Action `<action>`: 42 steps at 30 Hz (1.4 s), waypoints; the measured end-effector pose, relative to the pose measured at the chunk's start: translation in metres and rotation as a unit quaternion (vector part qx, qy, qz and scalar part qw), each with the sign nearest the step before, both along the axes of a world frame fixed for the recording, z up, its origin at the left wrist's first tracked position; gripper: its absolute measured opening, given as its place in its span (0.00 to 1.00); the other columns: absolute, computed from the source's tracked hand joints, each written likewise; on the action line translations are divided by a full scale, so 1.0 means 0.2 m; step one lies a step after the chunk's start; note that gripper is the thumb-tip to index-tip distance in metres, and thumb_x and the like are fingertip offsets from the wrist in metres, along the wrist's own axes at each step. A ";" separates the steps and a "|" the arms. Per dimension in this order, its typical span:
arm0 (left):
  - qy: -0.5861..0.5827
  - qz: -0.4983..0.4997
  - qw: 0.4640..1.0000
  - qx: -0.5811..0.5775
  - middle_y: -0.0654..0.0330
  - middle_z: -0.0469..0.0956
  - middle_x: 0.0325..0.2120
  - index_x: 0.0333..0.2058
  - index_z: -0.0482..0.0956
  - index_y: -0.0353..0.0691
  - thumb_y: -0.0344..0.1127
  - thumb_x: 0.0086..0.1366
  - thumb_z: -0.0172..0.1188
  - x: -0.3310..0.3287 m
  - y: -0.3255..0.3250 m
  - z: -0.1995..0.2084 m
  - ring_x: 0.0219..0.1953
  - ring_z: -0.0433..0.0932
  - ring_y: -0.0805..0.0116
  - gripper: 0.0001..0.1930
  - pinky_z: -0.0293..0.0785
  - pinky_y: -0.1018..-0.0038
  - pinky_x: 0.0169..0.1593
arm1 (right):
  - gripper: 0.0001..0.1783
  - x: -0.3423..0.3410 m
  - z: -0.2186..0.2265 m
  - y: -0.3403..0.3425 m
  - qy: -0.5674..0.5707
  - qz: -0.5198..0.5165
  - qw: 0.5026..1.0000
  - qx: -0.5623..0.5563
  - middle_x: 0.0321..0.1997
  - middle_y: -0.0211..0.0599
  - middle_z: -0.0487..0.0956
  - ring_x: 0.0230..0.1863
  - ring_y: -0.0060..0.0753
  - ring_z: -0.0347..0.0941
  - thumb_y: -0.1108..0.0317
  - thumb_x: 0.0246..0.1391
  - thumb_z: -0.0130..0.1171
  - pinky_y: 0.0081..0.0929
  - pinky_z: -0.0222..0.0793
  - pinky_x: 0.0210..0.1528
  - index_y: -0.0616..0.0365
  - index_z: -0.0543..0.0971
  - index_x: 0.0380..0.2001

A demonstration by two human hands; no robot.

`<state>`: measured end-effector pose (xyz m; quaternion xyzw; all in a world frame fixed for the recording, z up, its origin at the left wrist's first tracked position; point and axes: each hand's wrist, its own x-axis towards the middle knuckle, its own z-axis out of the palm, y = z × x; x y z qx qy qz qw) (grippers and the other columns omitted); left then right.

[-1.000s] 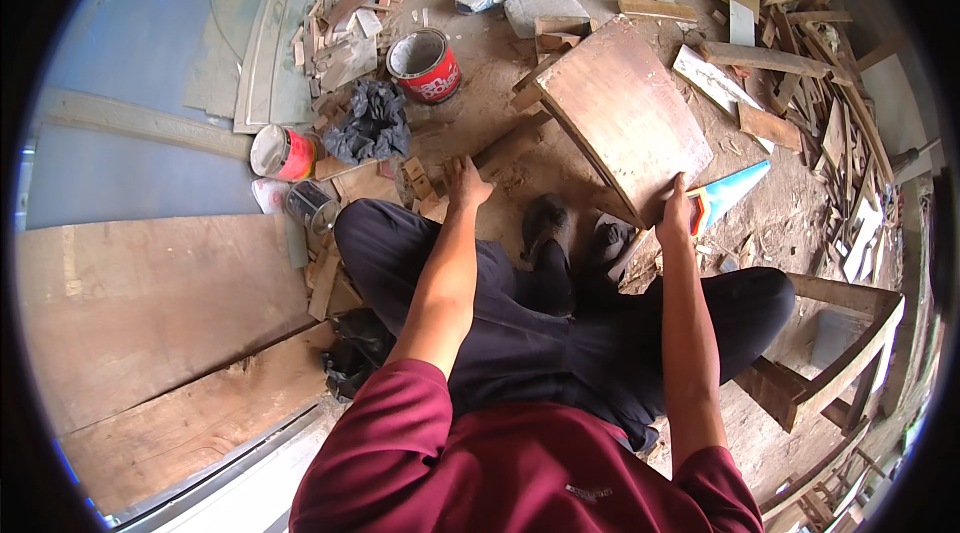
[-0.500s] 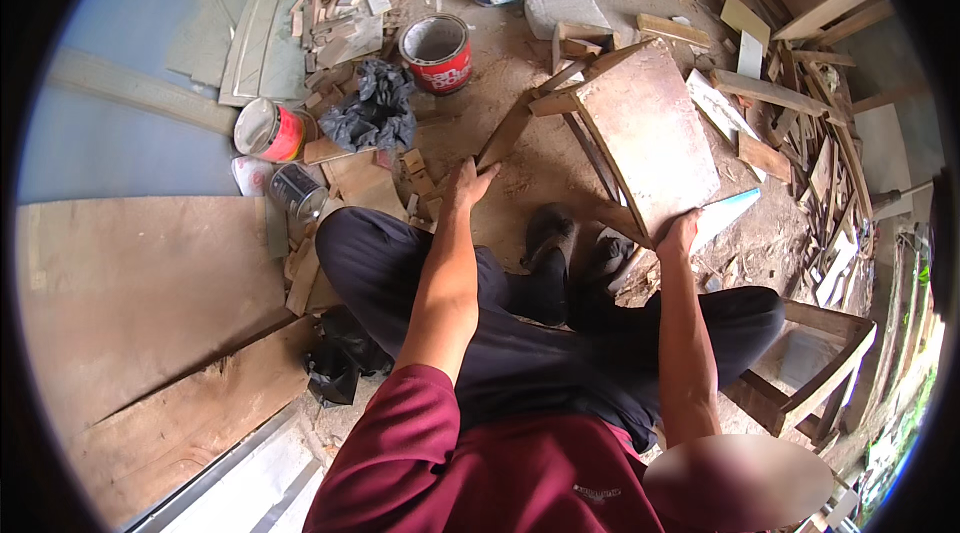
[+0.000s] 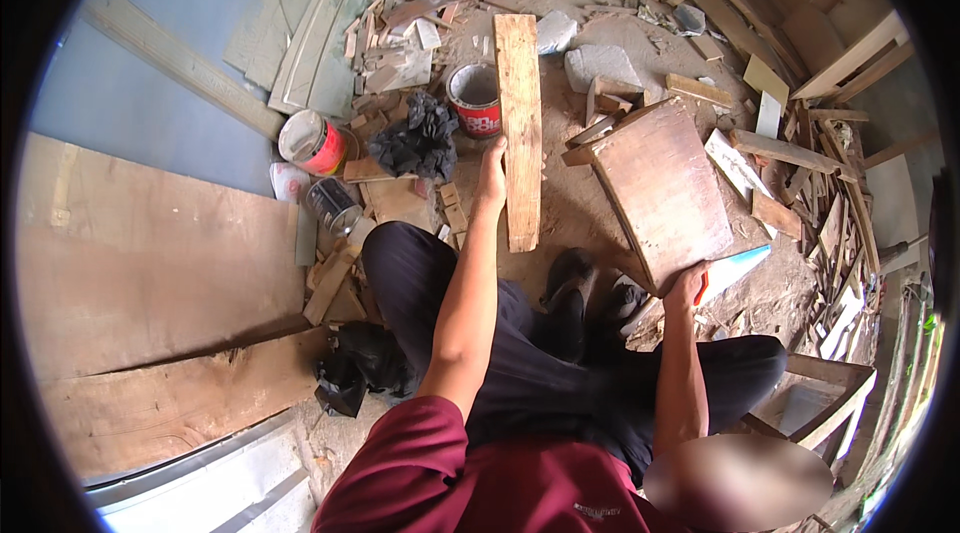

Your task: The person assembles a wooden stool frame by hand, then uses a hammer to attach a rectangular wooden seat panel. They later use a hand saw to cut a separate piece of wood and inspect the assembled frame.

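A light wooden plank (image 3: pixel 519 123) is held up in my left hand (image 3: pixel 492 173), its broad face showing and its length running away from me. The fingers wrap its left edge, partly hidden behind it. My right hand (image 3: pixel 687 288) is closed on the near corner of a small wooden stool (image 3: pixel 665 198), which lies tilted on the ground with its flat brown top showing. Beside that hand, a white board with a blue edge (image 3: pixel 735 273) pokes out from under the stool.
Paint cans (image 3: pixel 312 143) and a crumpled black plastic bag (image 3: pixel 415 138) stand at the left. Wood scraps (image 3: pixel 830 223) pile up on the right. A wooden frame (image 3: pixel 825 398) is by my right knee, and a large plywood sheet (image 3: pixel 150 263) lies left.
My left hand has lifted and moved away from me, bringing the plank up with its broad face showing. My right hand stays on the stool's corner. The whole view has shifted slightly.
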<state>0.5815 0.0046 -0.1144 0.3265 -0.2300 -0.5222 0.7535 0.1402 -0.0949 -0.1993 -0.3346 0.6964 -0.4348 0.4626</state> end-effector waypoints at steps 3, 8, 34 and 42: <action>0.051 -0.012 0.998 -0.032 0.42 0.78 0.36 0.51 0.70 0.30 0.62 0.64 0.44 -0.09 0.01 0.18 0.35 0.80 0.53 0.36 0.79 0.54 0.38 | 0.48 0.09 0.09 0.07 0.017 -0.007 1.000 -0.019 0.66 0.48 0.66 0.63 0.42 0.63 0.32 0.65 0.31 0.32 0.57 0.64 0.71 0.59 0.65; -0.080 0.011 0.997 -0.006 0.48 0.80 0.35 0.46 0.74 0.29 0.60 0.65 0.48 -0.10 0.00 0.28 0.35 0.81 0.57 0.33 0.77 0.63 0.39 | 0.48 0.19 0.24 0.16 0.013 0.055 0.998 -0.035 0.62 0.49 0.70 0.60 0.41 0.65 0.31 0.64 0.31 0.29 0.58 0.63 0.71 0.63 0.63; -0.864 -0.131 0.480 0.076 0.47 0.55 0.67 0.67 0.56 0.42 0.73 0.51 0.60 -0.75 -0.38 0.40 0.72 0.46 0.50 0.54 0.32 0.42 0.71 | 0.30 -0.25 -0.15 0.17 0.373 0.074 0.911 0.159 0.52 0.70 0.73 0.54 0.68 0.72 0.53 0.55 0.59 0.49 0.69 0.56 0.72 0.71 0.49; -0.806 -0.001 0.579 0.123 0.52 0.71 0.57 0.57 0.70 0.40 0.70 0.57 0.56 -1.00 -0.45 0.25 0.62 0.65 0.54 0.41 0.44 0.39 0.65 | 0.21 -0.25 -0.29 -0.01 0.450 0.102 0.885 -0.056 0.44 0.66 0.72 0.48 0.66 0.70 0.64 0.49 0.59 0.50 0.68 0.51 0.71 0.70 0.41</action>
